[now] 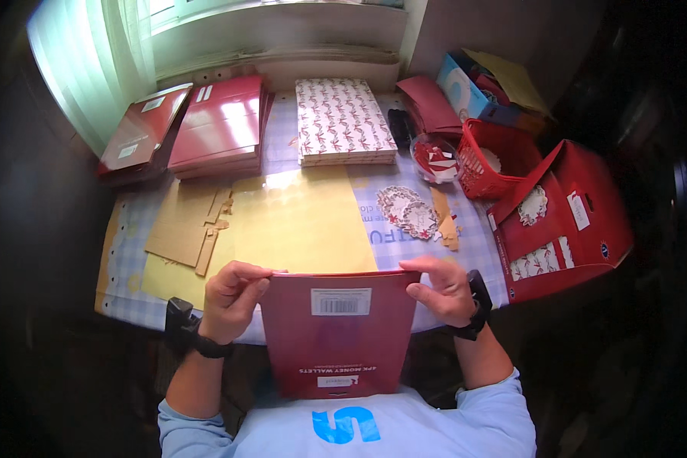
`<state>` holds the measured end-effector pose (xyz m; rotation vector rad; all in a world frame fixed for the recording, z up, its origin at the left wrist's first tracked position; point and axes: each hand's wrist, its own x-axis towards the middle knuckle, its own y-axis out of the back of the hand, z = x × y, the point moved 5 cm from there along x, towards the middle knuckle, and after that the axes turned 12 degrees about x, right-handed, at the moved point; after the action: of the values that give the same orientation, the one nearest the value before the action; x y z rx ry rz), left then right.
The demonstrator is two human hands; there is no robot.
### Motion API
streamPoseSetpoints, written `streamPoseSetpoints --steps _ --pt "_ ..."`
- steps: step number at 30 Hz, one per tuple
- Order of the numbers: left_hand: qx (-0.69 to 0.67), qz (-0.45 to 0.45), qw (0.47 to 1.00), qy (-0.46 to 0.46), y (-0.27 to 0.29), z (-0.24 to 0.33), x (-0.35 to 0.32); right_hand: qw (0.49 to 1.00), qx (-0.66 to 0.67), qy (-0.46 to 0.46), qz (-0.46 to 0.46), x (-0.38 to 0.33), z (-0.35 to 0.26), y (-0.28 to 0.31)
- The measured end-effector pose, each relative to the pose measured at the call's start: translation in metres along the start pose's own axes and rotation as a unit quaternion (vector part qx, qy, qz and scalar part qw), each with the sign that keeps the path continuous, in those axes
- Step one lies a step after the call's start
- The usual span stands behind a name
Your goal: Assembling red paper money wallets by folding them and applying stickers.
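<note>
Upright at the table's near edge, against my body, stands a flat red cardboard pack [336, 328] with a white barcode label on it. My left hand [235, 296] pinches its upper left corner between thumb and fingers. At the upper right corner, my right hand [441, 290] grips it the same way, the index finger along the top edge. Both wrists wear black straps with small devices. Just beyond the pack lies a yellow sheet [298, 221] on the checked tablecloth.
Stacked red packs [217, 130] and a red folder [145, 126] stand far left. A patterned stack [343, 122] sits mid-back. Round floral tags [408, 212], brown card pieces [183, 229], a red basket [504, 153], a clear bowl [435, 159] and an opened red packet [580, 221] lie around.
</note>
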<state>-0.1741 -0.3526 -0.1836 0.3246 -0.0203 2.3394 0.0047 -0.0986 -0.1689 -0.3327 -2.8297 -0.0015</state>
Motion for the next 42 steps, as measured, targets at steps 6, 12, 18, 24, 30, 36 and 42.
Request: streamPoseSetpoints --steps 6,12,18,24,30,36,42 --pt "-0.006 0.021 1.000 0.022 0.010 -0.011 0.002 0.993 0.119 -0.028 -0.002 0.006 0.010 -0.012" --pt "-0.019 0.023 0.999 0.046 0.009 -0.016 0.004 0.989 0.145 0.007 0.000 0.008 0.012 -0.009" --pt "-0.042 -0.002 0.997 0.068 0.006 -0.014 0.003 0.991 0.128 0.023 -0.012 0.002 0.014 -0.004" --pt "-0.017 0.016 0.998 0.050 0.008 -0.015 -0.004 0.994 0.098 0.041 -0.007 -0.005 0.000 -0.008" --pt "-0.019 0.026 0.999 -0.015 0.014 -0.001 -0.013 0.976 0.207 0.067 0.018 -0.012 -0.003 -0.009" --pt "-0.042 0.033 0.998 -0.016 0.017 -0.012 -0.017 0.984 0.134 0.099 0.065 -0.028 -0.001 -0.009" --pt "-0.004 0.028 0.999 -0.025 0.014 0.000 -0.018 0.986 0.081 0.133 0.063 -0.030 -0.005 -0.007"
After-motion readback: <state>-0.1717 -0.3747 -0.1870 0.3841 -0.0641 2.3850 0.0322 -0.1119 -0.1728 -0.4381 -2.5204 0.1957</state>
